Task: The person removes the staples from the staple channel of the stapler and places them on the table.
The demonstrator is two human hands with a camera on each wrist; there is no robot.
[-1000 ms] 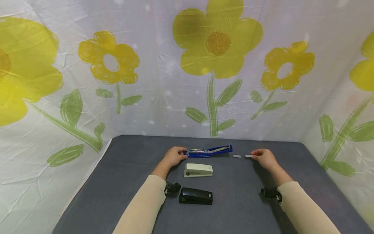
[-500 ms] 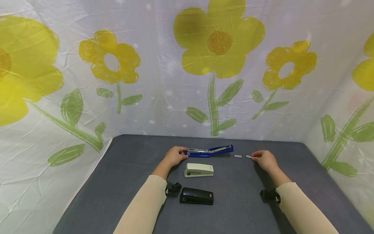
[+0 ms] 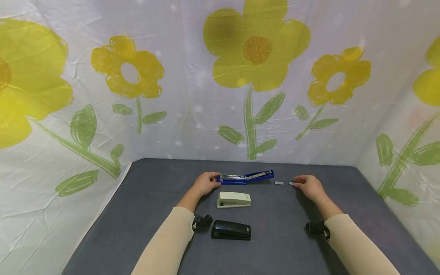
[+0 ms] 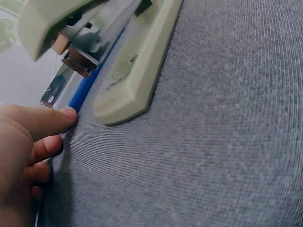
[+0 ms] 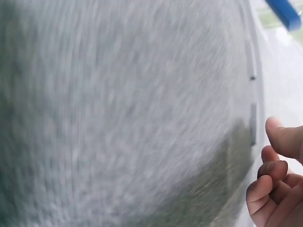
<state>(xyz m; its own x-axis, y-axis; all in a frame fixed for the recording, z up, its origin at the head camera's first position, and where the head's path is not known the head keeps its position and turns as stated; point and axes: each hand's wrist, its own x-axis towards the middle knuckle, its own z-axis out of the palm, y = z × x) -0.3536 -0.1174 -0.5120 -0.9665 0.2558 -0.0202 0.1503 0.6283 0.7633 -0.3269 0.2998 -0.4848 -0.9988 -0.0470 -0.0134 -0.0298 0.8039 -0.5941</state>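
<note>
A person's left hand [image 3: 205,182] pinches the near end of a blue stapler [image 3: 233,182] at the far side of a gray table [image 3: 271,236], thumb on top and fingers bent at its edge. The stapler lies hinged apart, its metal inner parts showing, the upper arm tilted up toward the right. At right, the right hand [image 3: 310,187] rests beside a staple strip [image 3: 291,183], thumb and forefinger parted and the other fingers loosely bent; whether a fingertip touches the strip cannot be told. A second strip [image 3: 279,183] lies flat between that one and the blue stapler. In front of the blue stapler sits a cream stapler [image 3: 233,200], and nearer the person a black stapler [image 3: 231,230]. Both arms wear beige sleeves [image 3: 165,240], a black camera [image 3: 203,220] at each wrist. Behind the table hangs a white curtain [image 3: 185,95] printed with yellow flowers.
</note>
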